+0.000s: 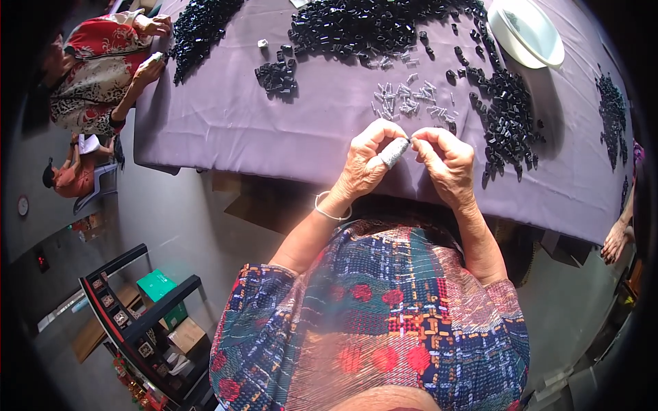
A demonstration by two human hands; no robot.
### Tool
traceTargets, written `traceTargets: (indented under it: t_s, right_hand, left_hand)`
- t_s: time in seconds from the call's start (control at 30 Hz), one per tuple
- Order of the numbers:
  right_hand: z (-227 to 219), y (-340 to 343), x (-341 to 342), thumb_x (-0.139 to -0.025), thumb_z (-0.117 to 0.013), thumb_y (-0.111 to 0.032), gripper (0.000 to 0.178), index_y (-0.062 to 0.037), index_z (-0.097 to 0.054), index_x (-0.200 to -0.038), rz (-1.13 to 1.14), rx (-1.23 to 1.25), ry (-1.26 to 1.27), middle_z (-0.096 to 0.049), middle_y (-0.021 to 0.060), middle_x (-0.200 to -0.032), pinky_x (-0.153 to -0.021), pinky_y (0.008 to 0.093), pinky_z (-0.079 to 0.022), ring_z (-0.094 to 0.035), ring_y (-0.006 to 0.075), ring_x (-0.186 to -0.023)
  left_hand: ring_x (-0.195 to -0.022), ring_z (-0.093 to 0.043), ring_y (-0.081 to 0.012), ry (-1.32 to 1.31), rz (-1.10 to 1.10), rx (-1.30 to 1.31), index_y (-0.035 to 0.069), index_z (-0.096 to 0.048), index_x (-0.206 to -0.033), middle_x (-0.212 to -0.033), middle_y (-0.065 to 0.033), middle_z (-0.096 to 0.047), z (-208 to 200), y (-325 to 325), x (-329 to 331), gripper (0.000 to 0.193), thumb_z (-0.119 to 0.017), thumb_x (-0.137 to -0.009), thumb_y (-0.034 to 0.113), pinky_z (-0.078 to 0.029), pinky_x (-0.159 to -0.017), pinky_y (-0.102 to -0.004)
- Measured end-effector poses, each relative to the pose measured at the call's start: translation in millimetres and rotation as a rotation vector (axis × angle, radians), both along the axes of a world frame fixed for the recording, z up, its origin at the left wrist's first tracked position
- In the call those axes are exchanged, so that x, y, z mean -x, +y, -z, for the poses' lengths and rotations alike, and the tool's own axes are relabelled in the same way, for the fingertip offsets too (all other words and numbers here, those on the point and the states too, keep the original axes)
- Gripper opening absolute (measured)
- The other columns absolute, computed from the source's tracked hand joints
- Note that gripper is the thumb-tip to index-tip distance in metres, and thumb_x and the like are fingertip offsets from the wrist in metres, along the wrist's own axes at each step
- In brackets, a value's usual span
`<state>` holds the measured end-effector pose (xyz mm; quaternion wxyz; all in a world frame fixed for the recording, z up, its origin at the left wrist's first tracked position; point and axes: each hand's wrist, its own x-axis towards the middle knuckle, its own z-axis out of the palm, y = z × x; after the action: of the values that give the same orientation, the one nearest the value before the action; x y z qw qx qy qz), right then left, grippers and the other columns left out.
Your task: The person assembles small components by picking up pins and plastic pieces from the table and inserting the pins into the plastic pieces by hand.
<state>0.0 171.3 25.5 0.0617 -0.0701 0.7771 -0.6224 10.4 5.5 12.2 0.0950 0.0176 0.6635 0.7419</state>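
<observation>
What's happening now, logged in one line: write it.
left hand: pinching | right hand: pinching | between: tiny dark piece | ahead: clear pieces | right: black pieces

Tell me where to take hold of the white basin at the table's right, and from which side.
Take the white basin by its rim, probably at the right edge: the open mouth lets fingers go inside while the thumb presses the outer wall. Come from the right, since loose black pieces run along its left side and could get knocked.
</observation>
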Motion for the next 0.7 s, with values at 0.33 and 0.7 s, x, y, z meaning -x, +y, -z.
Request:
traceTargets:
  t_s: [0.33, 0.7]
  right_hand:
    - [5.2, -4.2, -2.0, -0.086, -0.062, -0.002, 0.010, 0.0021, -0.064, -0.094, 0.039, -0.108, 0.143, -0.065, 0.0031, -0.077, -0.060, 0.0209, -0.050, -0.060, 0.0067, -0.066]
    - [7.9, -7.9, -3.6, -0.085, -0.061, 0.000, 0.009, 0.0024, -0.063, -0.094, 0.058, -0.229, 0.332, -0.065, 0.0051, -0.078, -0.062, 0.0213, -0.050, -0.061, 0.0078, -0.067]
  left_hand:
    - [-0.084, -0.056, -0.0110, 0.094, -0.033, 0.094, 0.000, -0.057, -0.094, -0.089, -0.0048, -0.057, 1.1, 2.0, -1.4, 0.009, -0.059, -0.087, 0.004, -0.046, -0.076, -0.0244]
    - [-0.083, -0.056, -0.0113, 0.077, -0.068, 0.134, 0.000, -0.058, -0.094, -0.089, -0.0050, -0.057, 3.8, 2.9, -2.8, 0.010, -0.060, -0.086, 0.004, -0.046, -0.074, -0.0241]
